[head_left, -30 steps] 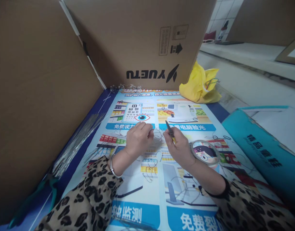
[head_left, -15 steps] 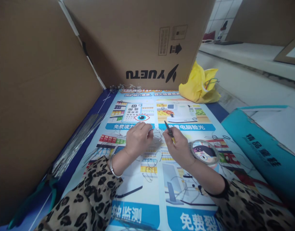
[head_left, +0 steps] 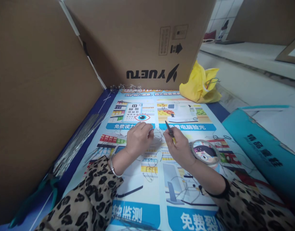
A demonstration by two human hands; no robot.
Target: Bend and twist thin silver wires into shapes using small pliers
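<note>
Thin wire (head_left: 158,134) lies in fine loops in the gap between the hands in the head view, above the printed sheet (head_left: 151,192), its span running roughly crosswise from one hand's fingertips toward the other's. The left hand (head_left: 139,138) is closed, thumb and fingertips seemingly pinching its near side; the right hand (head_left: 178,147) grips a slim dark-tipped tool (head_left: 169,129) slanting up and leftward. Neither hand looks clearly nearer; whether the right fingertips also pinch it, I cannot tell.

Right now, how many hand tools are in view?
2: a black-and-yellow tool in the right hand, and teal-handled pliers at lower left, beside the silver wire bundle. Others may be hidden.
</note>
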